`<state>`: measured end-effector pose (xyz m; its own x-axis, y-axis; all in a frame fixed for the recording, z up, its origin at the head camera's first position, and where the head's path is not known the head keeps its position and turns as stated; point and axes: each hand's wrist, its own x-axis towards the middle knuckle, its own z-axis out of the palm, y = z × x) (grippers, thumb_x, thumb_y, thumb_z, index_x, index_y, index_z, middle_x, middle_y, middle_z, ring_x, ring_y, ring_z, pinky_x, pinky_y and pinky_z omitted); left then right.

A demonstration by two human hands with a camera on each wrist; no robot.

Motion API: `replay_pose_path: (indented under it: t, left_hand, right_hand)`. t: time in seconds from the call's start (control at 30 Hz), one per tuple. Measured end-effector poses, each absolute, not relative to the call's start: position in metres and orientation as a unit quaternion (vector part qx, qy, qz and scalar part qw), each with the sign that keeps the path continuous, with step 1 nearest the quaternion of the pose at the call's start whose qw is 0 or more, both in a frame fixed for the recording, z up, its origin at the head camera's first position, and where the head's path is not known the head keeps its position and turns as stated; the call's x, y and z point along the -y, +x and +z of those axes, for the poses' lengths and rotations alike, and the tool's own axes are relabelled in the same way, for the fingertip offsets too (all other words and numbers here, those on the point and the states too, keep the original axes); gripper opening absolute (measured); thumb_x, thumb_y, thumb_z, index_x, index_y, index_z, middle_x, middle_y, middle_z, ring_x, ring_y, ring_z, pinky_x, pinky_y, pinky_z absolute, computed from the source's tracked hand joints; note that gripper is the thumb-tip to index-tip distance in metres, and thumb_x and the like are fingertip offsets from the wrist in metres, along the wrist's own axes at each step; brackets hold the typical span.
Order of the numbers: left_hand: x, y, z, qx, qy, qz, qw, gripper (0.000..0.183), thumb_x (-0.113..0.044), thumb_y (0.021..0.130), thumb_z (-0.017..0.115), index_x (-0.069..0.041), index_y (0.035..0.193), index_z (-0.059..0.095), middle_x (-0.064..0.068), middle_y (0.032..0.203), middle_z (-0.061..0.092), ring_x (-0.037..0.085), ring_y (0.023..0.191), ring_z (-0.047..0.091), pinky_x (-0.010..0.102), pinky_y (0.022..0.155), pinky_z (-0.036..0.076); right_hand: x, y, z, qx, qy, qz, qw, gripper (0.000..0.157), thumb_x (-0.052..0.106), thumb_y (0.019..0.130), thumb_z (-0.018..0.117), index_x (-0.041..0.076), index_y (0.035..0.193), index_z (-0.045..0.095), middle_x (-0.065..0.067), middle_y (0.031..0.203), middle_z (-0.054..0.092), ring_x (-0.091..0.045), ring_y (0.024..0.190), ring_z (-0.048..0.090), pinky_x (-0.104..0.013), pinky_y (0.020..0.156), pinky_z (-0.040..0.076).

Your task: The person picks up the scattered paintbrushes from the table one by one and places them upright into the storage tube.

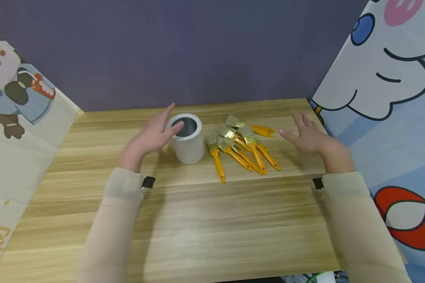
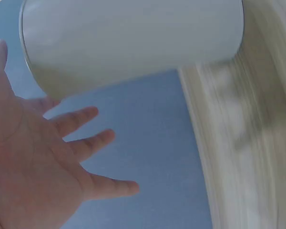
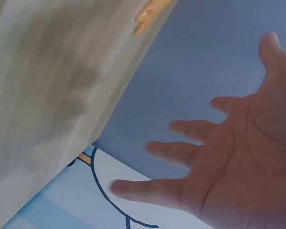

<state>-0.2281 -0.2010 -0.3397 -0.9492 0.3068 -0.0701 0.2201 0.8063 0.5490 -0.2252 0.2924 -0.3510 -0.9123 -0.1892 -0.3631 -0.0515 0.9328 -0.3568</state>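
A white cylindrical container [image 1: 188, 151] with a dark hollow inside stands upright on the wooden table. My left hand [image 1: 150, 137] is just left of it, fingers spread, the thumb over its rim in the head view. In the left wrist view the container [image 2: 133, 38] lies beyond the spread left hand [image 2: 38, 152]; whether they touch I cannot tell. Several paintbrushes [image 1: 258, 155] with orange handles and pale bristles lie in a loose pile right of the container. To the right of the pile, my right hand [image 1: 309, 135] hovers with fingers spread, holding nothing; the right wrist view shows its palm [image 3: 229, 148].
The wooden table [image 1: 233, 228] ends at a dark blue-grey wall [image 1: 198, 51] at the back. Cartoon-printed panels [image 1: 382, 82] flank it on both sides. One brush handle [image 3: 151, 12] shows at the top of the right wrist view. Partly hidden items lie below the front edge.
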Motion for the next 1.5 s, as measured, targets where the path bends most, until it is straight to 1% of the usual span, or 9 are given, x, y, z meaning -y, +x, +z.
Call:
replay_pose_path:
  t: [0.1,0.27,0.43,0.5,0.6,0.73,0.9,1.2,1.5]
  left_hand:
    - [0.195,-0.225,-0.342,-0.942,0.132,0.299,0.081,0.099,-0.078,0.101,0.045,-0.031,0.172,-0.004,0.013,0.179,0.017,0.045,0.164,0.02,0.079,0.127,0.008]
    - [0.186,-0.223,-0.349,-0.926,0.133,0.34,0.093,0.107,-0.073,0.098,0.057,-0.027,0.173,-0.005,0.021,0.176,0.024,0.047,0.157,0.035,0.068,0.128,0.029]
    - [0.183,-0.219,-0.354,-0.927,0.119,0.343,0.092,0.111,-0.071,0.096,0.064,-0.024,0.173,0.001,0.022,0.174,0.03,0.045,0.154,0.041,0.065,0.125,0.036]
    - [0.183,-0.219,-0.355,-0.928,0.116,0.341,0.09,0.113,-0.07,0.094,0.067,-0.023,0.173,0.003,0.021,0.173,0.031,0.044,0.153,0.042,0.064,0.124,0.037]
    - [0.182,-0.219,-0.358,-0.928,0.115,0.343,0.094,0.115,-0.07,0.091,0.071,-0.023,0.173,0.005,0.022,0.171,0.034,0.044,0.151,0.044,0.064,0.123,0.039]
    - [0.182,-0.219,-0.358,-0.924,0.105,0.351,0.107,0.116,-0.071,0.089,0.073,-0.027,0.173,0.005,0.022,0.169,0.036,0.044,0.15,0.045,0.065,0.122,0.039]
    - [0.182,-0.217,-0.355,-0.916,0.093,0.373,0.113,0.116,-0.07,0.089,0.074,-0.027,0.172,0.007,0.021,0.167,0.04,0.043,0.149,0.046,0.065,0.123,0.038]
    - [0.179,-0.219,-0.358,-0.91,0.086,0.395,0.094,0.113,-0.066,0.088,0.078,-0.026,0.172,0.014,0.018,0.164,0.044,0.042,0.147,0.048,0.064,0.122,0.04]
    - [0.179,-0.218,-0.359,-0.907,0.084,0.402,0.098,0.114,-0.064,0.09,0.078,-0.025,0.172,0.01,0.019,0.166,0.041,0.043,0.15,0.045,0.065,0.123,0.038]
  right_hand:
    - [-0.293,-0.22,-0.357,-0.956,-0.06,-0.181,0.223,0.108,0.078,0.103,0.035,0.019,0.165,-0.03,-0.04,0.169,-0.02,-0.073,0.151,-0.005,-0.089,0.115,0.013]
    - [-0.293,-0.214,-0.369,-0.949,-0.068,-0.167,0.259,0.111,0.076,0.103,0.042,0.012,0.168,-0.023,-0.046,0.167,-0.01,-0.073,0.15,0.007,-0.086,0.117,0.021]
    - [-0.286,-0.212,-0.375,-0.949,-0.079,-0.152,0.266,0.108,0.07,0.104,0.049,0.011,0.17,-0.013,-0.045,0.168,-0.003,-0.071,0.151,0.01,-0.085,0.118,0.022]
    - [-0.284,-0.211,-0.379,-0.95,-0.085,-0.136,0.269,0.108,0.066,0.104,0.056,0.008,0.171,-0.005,-0.046,0.168,0.003,-0.07,0.152,0.013,-0.084,0.118,0.024]
    - [-0.286,-0.207,-0.386,-0.947,-0.095,-0.118,0.285,0.109,0.06,0.099,0.069,0.003,0.17,0.011,-0.047,0.167,0.009,-0.069,0.152,0.016,-0.083,0.118,0.026]
    - [-0.287,-0.203,-0.391,-0.942,-0.099,-0.112,0.302,0.108,0.052,0.093,0.08,0.002,0.168,0.022,-0.047,0.166,0.008,-0.068,0.152,0.016,-0.083,0.118,0.026]
    - [-0.283,-0.205,-0.389,-0.943,-0.101,-0.105,0.3,0.107,0.045,0.09,0.085,0.003,0.168,0.024,-0.046,0.167,0.007,-0.066,0.153,0.017,-0.081,0.118,0.027]
    - [-0.287,-0.205,-0.391,-0.945,-0.108,-0.101,0.291,0.11,0.046,0.087,0.087,0.003,0.168,0.025,-0.048,0.166,0.008,-0.067,0.152,0.018,-0.081,0.119,0.027]
    - [-0.287,-0.202,-0.391,-0.948,-0.112,-0.097,0.283,0.108,0.046,0.088,0.086,0.004,0.168,0.026,-0.047,0.166,0.01,-0.067,0.151,0.019,-0.081,0.119,0.027]
